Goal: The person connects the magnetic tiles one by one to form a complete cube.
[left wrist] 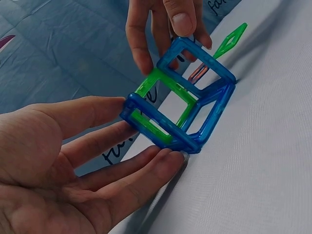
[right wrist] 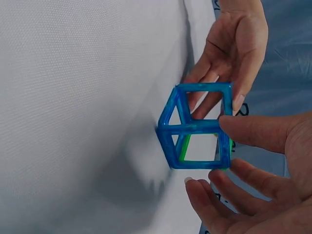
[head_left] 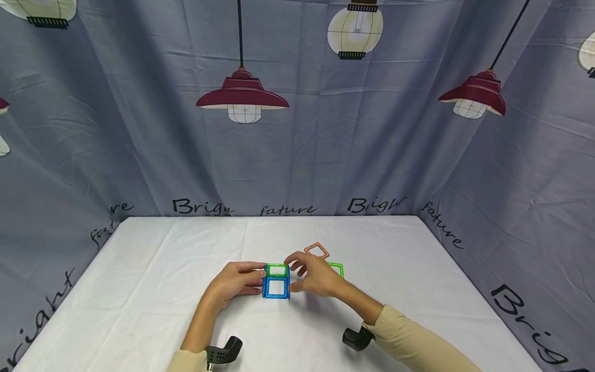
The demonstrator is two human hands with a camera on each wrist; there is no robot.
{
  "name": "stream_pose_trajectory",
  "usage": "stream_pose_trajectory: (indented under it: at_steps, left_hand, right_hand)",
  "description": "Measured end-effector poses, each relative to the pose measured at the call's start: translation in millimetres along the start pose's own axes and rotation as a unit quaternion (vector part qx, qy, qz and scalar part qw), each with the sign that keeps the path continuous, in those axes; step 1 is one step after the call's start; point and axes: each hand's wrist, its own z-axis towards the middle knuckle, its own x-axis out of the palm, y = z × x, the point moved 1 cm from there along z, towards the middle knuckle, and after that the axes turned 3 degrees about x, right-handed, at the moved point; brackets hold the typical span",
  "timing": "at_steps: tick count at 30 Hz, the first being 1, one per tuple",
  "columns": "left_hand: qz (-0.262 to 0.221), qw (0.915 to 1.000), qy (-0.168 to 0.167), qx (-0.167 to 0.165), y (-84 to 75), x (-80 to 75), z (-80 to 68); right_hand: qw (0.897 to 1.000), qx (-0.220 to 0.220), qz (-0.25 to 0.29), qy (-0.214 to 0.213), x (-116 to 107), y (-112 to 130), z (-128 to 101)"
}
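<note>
At mid-worktop (head_left: pixel 186 248), both hands steady a blue-and-green magnetic-tile cube (head_left: pixel 276 283): left hand (head_left: pixel 237 281) fingers straight against its side, right hand (head_left: pixel 316 276) pinching the top edge. Closing it likely needs another tile.

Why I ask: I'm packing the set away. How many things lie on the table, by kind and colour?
Cube: 1
Orange tile: 1
Green tile: 1
Total: 3
</note>
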Motion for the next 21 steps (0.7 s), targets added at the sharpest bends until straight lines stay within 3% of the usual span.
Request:
stream_pose_trajectory:
  at_steps: [11,21]
  left_hand:
    - [0.005,0.9999,-0.008,-0.011,-1.1,-0.3,-0.2]
    - [-0.004,0.9999,0.01,-0.002,-0.6,-1.0,0.7]
  right_hand:
    - [0.999,0.028,0.017,0.006,1,-2,-2]
    - [0.998,0.056,0.024,0.018,14,-10,-7]
